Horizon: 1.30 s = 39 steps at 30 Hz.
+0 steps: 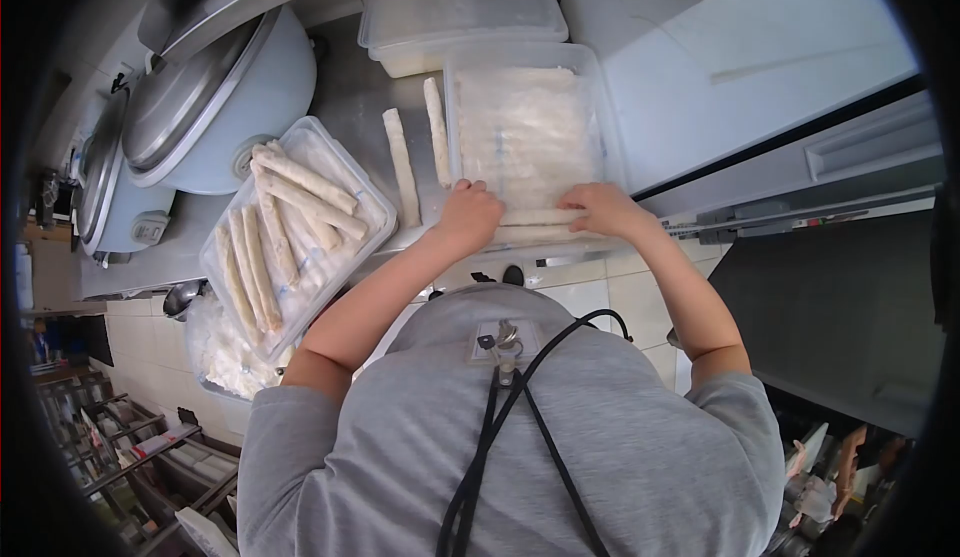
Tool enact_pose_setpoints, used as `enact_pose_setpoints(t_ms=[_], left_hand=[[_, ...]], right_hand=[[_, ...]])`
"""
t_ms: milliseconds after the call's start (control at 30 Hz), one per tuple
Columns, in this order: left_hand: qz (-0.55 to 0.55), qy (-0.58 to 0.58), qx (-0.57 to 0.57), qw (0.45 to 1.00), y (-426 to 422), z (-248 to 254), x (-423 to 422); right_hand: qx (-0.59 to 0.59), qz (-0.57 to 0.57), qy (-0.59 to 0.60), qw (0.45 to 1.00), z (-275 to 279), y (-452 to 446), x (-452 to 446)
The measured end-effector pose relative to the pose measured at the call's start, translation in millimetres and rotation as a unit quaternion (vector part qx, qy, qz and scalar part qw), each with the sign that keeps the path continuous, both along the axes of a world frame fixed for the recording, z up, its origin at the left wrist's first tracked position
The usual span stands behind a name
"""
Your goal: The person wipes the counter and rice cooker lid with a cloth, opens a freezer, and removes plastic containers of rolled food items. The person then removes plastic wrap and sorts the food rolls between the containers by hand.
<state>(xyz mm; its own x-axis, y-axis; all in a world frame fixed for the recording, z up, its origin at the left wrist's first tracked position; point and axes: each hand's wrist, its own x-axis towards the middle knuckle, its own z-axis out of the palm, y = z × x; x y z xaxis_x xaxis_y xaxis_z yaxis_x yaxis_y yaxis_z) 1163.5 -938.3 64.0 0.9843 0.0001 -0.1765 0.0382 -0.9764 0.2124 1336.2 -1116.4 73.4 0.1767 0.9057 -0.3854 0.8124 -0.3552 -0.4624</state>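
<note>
A long, pale floury dough stick [540, 217] lies crosswise near the close edge of a clear plastic container [606, 117]. My left hand [472, 219] is closed at its left end, by the container's near left corner, with the fingers curled. At the other end, my right hand [605, 209] has its thumb and fingers closed around the stick. Pale dough [520, 122] fills the container behind it in a flat layer. Two loose dough sticks [402, 167] lie on the steel counter, left of the container.
A tilted clear tray [325, 147] holds several floury dough sticks [285, 202]. Below it is a bin of white flour [225, 347]. Large lidded pots [215, 97] stand at the left. Behind the container sits another lidded box [460, 7]; a white surface [740, 47] lies right.
</note>
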Motion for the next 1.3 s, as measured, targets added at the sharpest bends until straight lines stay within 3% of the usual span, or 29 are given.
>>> enact_pose_setpoints(t_ms=[100, 200, 267, 333, 433, 500, 633, 700, 833, 933, 1000, 1033, 1100, 1133, 1167, 1233, 1300], left_hand=[[-0.01, 0.056, 0.026, 0.998, -2, 7, 1], [-0.051, -0.036, 0.019, 0.998, 14, 9, -1], [0.145, -0.185, -0.049, 0.971, 47, 6, 14], [0.349, -0.089, -0.026, 0.932, 91, 13, 18], [0.422, 0.005, 0.024, 0.906, 141, -26, 30], [0.472, 0.071, -0.122, 0.87, 148, -41, 39], [0.503, 0.056, -0.211, 0.837, 136, -47, 74], [0.504, -0.007, -0.023, 0.863, 124, -58, 82], [0.495, -0.025, -0.039, 0.867, 136, -71, 81], [0.487, -0.123, -0.112, 0.858, 155, -77, 65], [0.497, -0.207, -0.312, 0.783, 166, -73, 59], [0.499, -0.209, -0.311, 0.781, 165, -62, 56], [0.468, -0.23, -0.603, 0.604, 153, -12, 49], [0.441, -0.245, -0.673, 0.541, 138, 13, 46], [0.442, -0.244, -0.672, 0.541, 122, 28, 46], [0.352, -0.311, -0.74, 0.482, 90, 47, 53], [0.341, -0.31, -0.745, 0.482, 55, 50, 63]], right_hand=[[-0.032, -0.007, 0.02, 0.999, 1, -2, 3], [-0.036, 0.01, -0.003, 0.999, -1, 2, 7], [-0.034, 0.015, -0.014, 0.999, -1, 7, 5], [-0.045, -0.03, -0.02, 0.998, 4, 8, 3], [0.007, -0.057, -0.03, 0.998, 11, 16, 0], [0.025, -0.049, -0.041, 0.998, 14, 23, -4], [0.049, -0.071, -0.064, 0.994, 20, 32, -13], [0.059, -0.073, -0.068, 0.993, 14, 29, -17], [0.071, -0.087, -0.05, 0.992, 8, 17, -16], [0.073, -0.115, -0.023, 0.99, 16, 8, -12], [0.081, -0.119, -0.021, 0.989, 23, 6, -10], [0.086, -0.122, -0.017, 0.989, 26, 7, -10], [0.149, -0.12, 0.044, 0.981, 30, 16, -7], [0.207, -0.123, 0.106, 0.965, 31, 21, -7], [0.208, -0.123, 0.107, 0.965, 34, 31, -11], [0.294, -0.196, 0.277, 0.894, 38, 59, -27], [0.313, -0.213, 0.345, 0.859, 20, 84, -32]])
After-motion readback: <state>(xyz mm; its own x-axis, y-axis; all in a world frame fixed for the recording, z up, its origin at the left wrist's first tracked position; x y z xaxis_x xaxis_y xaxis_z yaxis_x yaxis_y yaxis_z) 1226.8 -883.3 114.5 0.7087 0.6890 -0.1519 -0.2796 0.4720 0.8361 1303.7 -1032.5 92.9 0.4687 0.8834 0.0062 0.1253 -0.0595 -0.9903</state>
